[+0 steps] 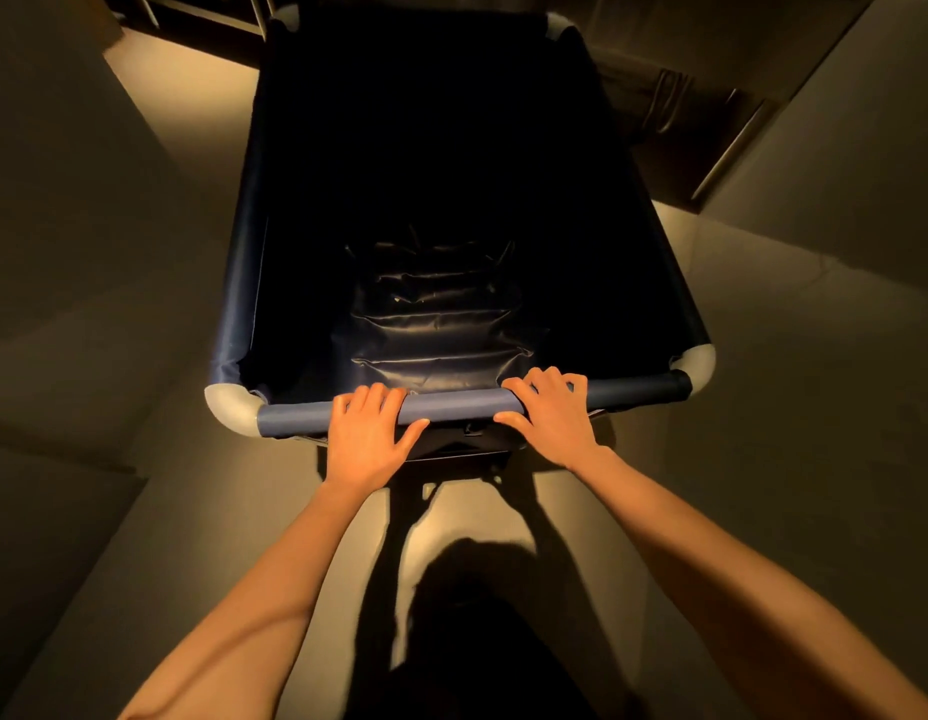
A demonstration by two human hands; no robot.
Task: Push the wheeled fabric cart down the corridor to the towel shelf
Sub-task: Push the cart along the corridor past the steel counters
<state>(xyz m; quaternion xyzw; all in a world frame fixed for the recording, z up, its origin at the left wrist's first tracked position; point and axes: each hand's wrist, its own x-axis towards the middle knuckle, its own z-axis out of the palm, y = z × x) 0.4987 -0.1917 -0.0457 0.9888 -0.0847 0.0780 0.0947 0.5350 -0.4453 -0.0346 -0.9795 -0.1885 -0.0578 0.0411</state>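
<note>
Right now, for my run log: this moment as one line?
left hand on cart rail | right hand on rail | cart appears empty

No readable text, labels, brands or nos. anywhere: cart (451, 200) fabric is plain, too dark for any markings.

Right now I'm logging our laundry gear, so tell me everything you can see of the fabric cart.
The fabric cart is a deep rectangular bin of dark navy, slightly glossy cloth slung on a tubular frame with pale rounded corner pieces. Its inside looks empty, the wrinkled bottom dimly lit. It stands upright on the pale corridor floor between walls. The left hand and right hand both grip the cloth-wrapped near rail. The wheels are barely discernible in the shadow beneath.
</note>
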